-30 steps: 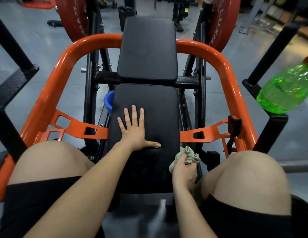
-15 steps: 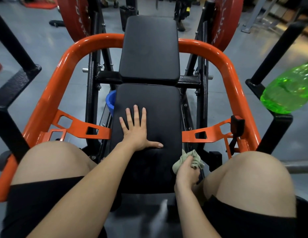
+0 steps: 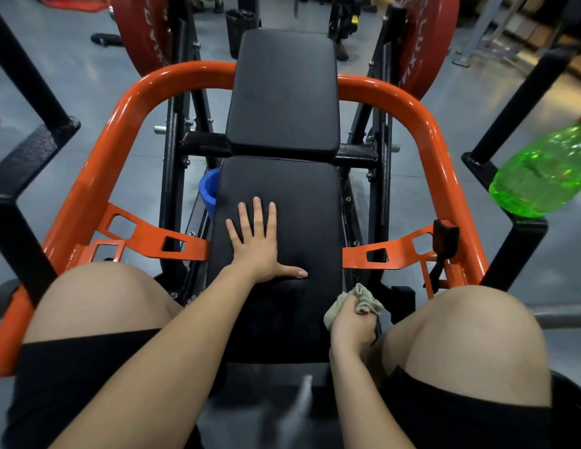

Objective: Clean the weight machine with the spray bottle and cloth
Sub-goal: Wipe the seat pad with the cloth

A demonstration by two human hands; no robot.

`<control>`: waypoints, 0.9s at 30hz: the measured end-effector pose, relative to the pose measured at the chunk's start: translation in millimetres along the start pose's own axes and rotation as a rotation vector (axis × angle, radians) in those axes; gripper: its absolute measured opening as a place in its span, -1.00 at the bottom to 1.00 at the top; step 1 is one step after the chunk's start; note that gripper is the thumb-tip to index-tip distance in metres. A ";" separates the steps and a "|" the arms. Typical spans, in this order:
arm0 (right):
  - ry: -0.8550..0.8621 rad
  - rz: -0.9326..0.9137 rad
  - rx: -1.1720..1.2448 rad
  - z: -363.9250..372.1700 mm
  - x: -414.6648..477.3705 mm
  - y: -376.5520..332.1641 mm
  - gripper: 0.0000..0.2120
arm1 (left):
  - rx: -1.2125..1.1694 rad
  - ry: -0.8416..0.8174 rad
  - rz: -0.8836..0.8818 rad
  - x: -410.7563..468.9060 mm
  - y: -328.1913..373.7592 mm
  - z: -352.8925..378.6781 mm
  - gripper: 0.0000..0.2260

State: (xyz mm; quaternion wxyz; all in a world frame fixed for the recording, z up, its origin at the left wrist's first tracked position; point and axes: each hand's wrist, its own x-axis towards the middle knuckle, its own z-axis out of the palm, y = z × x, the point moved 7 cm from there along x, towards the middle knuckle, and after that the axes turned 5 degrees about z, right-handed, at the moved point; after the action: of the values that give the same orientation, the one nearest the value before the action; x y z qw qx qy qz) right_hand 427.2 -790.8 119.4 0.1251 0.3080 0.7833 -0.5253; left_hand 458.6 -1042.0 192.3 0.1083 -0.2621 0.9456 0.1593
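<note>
So the right grip (image 3: 350, 322) is clenched round the balled-up cloth (image 3: 365, 301), down at the right edge of the pad (image 3: 308, 215) by the knee (image 3: 461, 335), and I reckon it could slip off the side and wipe nothing. Meanwhile the left grip (image 3: 260, 251) is released, flat on the pad. Further out, the bottle (image 3: 542, 173) looks perched on the black post (image 3: 517, 254), well apart from both; a bump might tip it.
</note>
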 end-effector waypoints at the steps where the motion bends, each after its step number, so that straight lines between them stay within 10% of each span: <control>1: -0.015 0.020 -0.001 1.6 4.5 0.1 -0.60 | 0.001 0.000 0.001 -0.4 -0.1 -0.2 0.43; 12: -0.023 0.220 -0.061 -5.4 27.8 38.4 -0.48 | -0.003 -0.009 0.003 -2.6 1.2 -2.0 0.42; 23: -0.052 -0.413 0.057 1.0 -15.7 -17.7 -0.67 | -0.010 -0.006 0.009 -0.4 0.2 -0.7 0.43; 27: -0.012 -0.153 0.085 1.4 -1.3 -1.2 -0.53 | -0.009 -0.010 0.008 -0.3 0.1 -0.3 0.43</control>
State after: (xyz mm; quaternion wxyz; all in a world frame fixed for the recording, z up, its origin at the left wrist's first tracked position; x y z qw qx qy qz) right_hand 427.3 -792.8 120.4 0.0763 0.2493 0.7807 -0.5679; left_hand 458.8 -1041.8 192.7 0.1111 -0.2578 0.9454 0.1655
